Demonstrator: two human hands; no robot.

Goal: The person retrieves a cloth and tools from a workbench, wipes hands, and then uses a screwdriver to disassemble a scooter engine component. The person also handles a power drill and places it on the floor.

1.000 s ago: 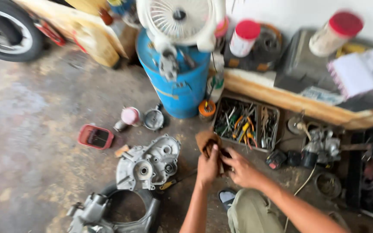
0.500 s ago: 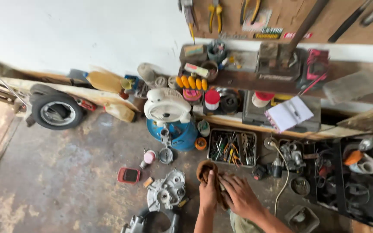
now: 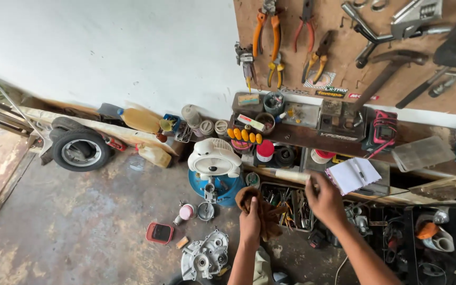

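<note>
A brown rag is being gripped in the left hand, fingers curled tight around its lower folds; the cloth is bunched and is hanging up and to the two o'clock side of the fist, just in front of the tray of hand tools; the right hand is being held at three o'clock from the rag, apart from it, fingers half-curled with the back toward the camera (whether anything small is being pinched there cannot be told); it is hovering near the open notebook on the low wooden shelf. For the wiping to be done well, in all likelihood the rag is best being kept gathered in the palm so that no loose end is dragged through the tool tray; a clean fold should be turned outward. At seven o'clock from the left hand a grey engine casing is lying on the concrete floor; a blue drum with a white fan on it is standing at eleven o'clock.
</note>
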